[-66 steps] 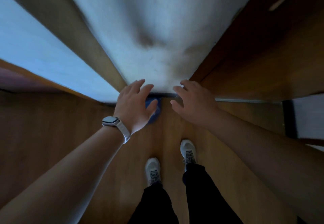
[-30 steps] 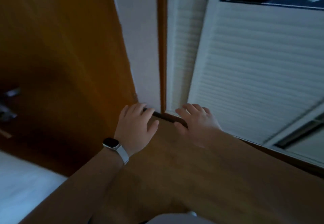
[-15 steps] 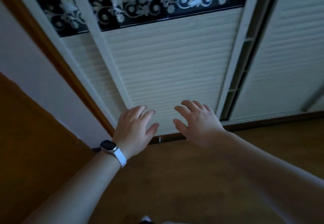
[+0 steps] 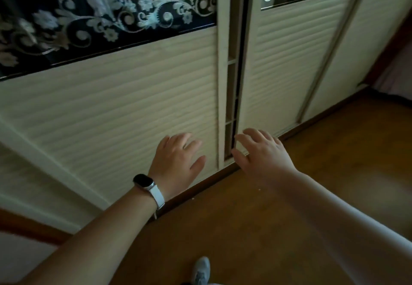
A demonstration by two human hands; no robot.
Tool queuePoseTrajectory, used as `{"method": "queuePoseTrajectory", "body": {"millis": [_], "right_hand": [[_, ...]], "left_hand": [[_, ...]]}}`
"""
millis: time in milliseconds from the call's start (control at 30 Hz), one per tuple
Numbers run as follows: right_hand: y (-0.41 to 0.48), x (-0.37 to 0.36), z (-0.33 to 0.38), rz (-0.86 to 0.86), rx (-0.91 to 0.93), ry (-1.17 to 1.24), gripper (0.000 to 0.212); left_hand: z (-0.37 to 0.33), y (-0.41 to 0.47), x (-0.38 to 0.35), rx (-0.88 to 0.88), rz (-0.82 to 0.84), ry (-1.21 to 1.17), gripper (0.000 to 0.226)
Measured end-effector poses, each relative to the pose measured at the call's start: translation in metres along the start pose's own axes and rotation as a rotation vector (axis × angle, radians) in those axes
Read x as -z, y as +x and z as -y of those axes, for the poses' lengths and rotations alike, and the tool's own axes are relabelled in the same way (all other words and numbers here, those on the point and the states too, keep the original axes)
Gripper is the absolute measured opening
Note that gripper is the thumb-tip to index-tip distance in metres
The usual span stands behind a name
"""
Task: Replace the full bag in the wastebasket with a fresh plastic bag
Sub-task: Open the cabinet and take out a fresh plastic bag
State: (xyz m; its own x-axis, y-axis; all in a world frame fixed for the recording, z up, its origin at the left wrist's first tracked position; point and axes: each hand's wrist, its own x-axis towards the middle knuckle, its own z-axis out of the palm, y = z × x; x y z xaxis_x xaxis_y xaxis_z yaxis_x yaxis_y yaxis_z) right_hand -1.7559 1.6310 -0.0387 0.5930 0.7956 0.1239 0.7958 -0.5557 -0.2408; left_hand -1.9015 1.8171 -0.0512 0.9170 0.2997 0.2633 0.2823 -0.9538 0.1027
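Now both arms reach forward toward a cream louvred wardrobe door above the wooden floor. The left grip, with a dark watch on a white strap at its wrist, is released, fingers spread and holding nothing. The right grip is likewise released, fingers loosely extended, near the dark gap between that door and a second door. A grey shoe shows at the bottom edge. Where the wastebasket stands cannot be told.

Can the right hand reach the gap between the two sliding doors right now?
Likely yes: the right hand is open and empty, held just beside the gap, with nothing between them. Depth is hard to judge.
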Motion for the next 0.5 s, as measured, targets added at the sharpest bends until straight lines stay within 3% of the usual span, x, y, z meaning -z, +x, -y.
{"method": "queuePoseTrajectory", "body": {"millis": [267, 500], "right_hand": [[0.055, 0.023, -0.051, -0.091, -0.284, -0.079, 0.057], [0.044, 0.044, -0.101, -0.173, -0.515, -0.114, 0.054]], "left_hand": [[0.012, 0.148, -0.032, -0.298, 0.004, -0.115, 0.045], [-0.051, 0.230, -0.069, -0.561, 0.028, -0.229, 0.043]]}}
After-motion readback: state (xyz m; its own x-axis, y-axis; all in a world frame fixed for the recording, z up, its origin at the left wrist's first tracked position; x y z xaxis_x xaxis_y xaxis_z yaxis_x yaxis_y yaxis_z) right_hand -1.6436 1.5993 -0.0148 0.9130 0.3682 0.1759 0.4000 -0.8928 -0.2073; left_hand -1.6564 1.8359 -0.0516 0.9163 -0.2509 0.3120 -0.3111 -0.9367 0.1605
